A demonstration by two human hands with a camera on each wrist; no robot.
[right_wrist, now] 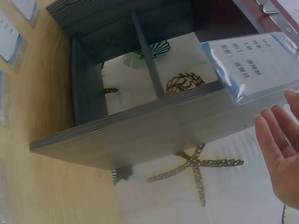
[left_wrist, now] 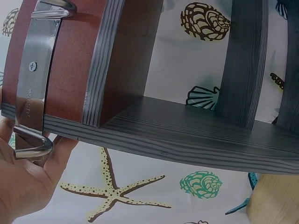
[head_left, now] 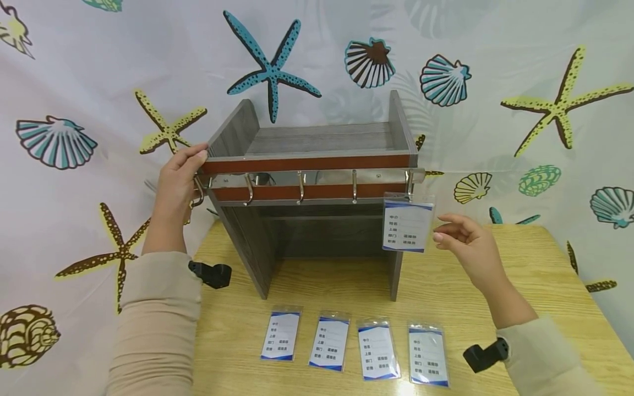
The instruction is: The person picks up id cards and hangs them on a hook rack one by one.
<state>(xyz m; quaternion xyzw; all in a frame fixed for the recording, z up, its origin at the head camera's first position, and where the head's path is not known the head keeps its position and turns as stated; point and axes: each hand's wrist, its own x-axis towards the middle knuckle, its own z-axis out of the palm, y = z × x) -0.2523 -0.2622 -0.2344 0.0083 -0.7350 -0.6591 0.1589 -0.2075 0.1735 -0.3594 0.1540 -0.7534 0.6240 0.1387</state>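
Note:
A grey wooden shelf (head_left: 322,137) with brown front strips stands upright on the table, carrying a metal hook rail (head_left: 329,177). At its upper left corner my left hand (head_left: 174,192) grips the shelf's edge; the left wrist view shows that hand (left_wrist: 30,186) around the rail's end. From the rightmost hook (head_left: 409,180) hangs a clear badge holder (head_left: 407,226) with a blue-and-white card. My right hand (head_left: 470,250) is just right of it, fingers loosely bent and holding nothing. A small gap separates the hand (right_wrist: 282,163) from the badge holder (right_wrist: 254,65) in the right wrist view.
Several more badge holders lie in a row on the wooden table (head_left: 228,341) before the shelf, among them a leftmost one (head_left: 281,334) and a rightmost one (head_left: 428,355). Behind hangs a white cloth (head_left: 322,33) printed with starfish and shells.

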